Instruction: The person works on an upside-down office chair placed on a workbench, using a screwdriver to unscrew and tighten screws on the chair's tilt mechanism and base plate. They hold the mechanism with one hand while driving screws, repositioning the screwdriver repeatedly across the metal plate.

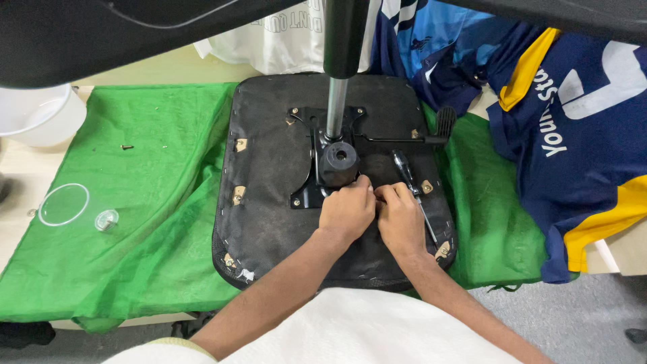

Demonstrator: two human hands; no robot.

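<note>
Head view shows two hands pressed close together on one upturned black chair seat point(269, 168): the left hand point(347, 210) and right hand point(399, 219) meet knuckle to knuckle at the near edge of the one black metal mechanism plate point(311, 168), fingers curled down on something too small to make out. One screwdriver point(412, 189) lies on the seat just beside the right hand, partly under it. One gas-lift column point(335, 101) rises from the plate — its top is cut off. The seat rests on a green cloth point(148, 222), where one clear lid point(63, 204) and one small round cap point(106, 219) lie well apart from the hands. Blue-and-yellow jerseys point(573, 148) crowd the right side — a white tub point(40, 114) is half hidden at left.
</note>
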